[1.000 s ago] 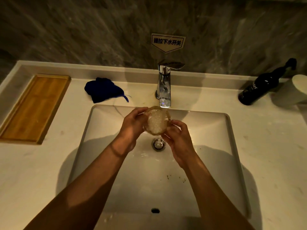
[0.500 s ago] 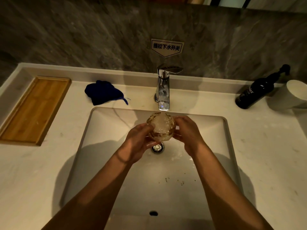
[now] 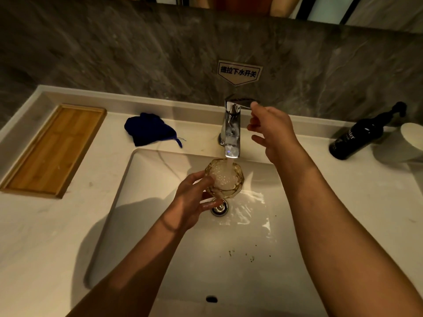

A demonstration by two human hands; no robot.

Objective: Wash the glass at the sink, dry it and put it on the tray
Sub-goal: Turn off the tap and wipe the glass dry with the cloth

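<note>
My left hand [image 3: 194,202] holds a faceted amber glass [image 3: 225,179] upright under the chrome tap [image 3: 232,131]. Water runs from the spout into the glass, foams there and spills over into the white sink [image 3: 270,259]. My right hand [image 3: 272,131] is raised beside the tap, fingers apart, its fingertips at the tap's lever [image 3: 242,101]; it holds nothing. A crumpled dark blue cloth [image 3: 148,129] lies on the counter left of the tap. The wooden tray [image 3: 55,149] sits further left, with nothing on it.
A dark pump bottle [image 3: 359,138] and a white cup [image 3: 405,143] stand at the counter's right back. The drain plug [image 3: 219,209] shows below the glass. A grey stone wall with a sign [image 3: 239,73] rises behind the tap. Dark specks lie in the basin.
My right hand has let go of the glass and risen to the tap's lever. My left hand alone now holds the glass under the stream.
</note>
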